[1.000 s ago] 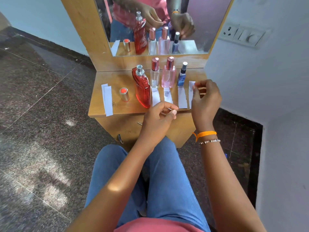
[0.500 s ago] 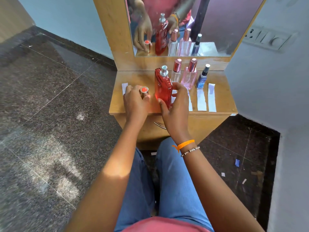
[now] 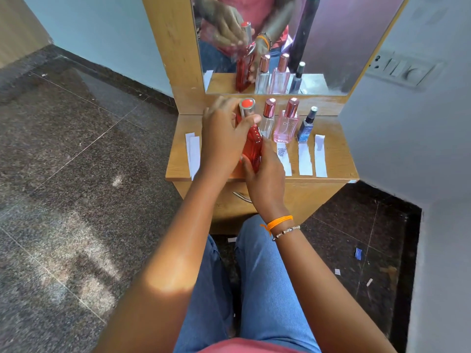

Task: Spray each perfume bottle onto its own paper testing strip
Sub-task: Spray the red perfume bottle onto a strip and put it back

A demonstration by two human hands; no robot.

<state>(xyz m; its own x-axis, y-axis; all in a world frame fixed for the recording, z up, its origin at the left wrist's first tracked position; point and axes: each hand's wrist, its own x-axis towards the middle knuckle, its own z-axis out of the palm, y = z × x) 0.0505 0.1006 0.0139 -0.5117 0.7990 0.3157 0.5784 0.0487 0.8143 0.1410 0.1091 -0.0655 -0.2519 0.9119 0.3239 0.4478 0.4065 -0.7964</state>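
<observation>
Gripping the cap (image 3: 246,107), left hand (image 3: 224,138) now sets it atop red bottle (image 3: 252,149). Right hand (image 3: 265,174) stays clasped at the bottle's 6 o'clock base.

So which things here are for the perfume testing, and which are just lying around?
For the job: red bottle with cap, held by left hand and right hand; clear bottle; pink bottle; blue bottle; paper strips.
Lying about: floor scraps; wall switches.

I read only faint pale lettering on the pink perfume bottle (image 3: 286,126), roughly "DOZ", though uncertain. The paper strip (image 3: 283,159) just before it carries a printed square code and small print, too small to read.
</observation>
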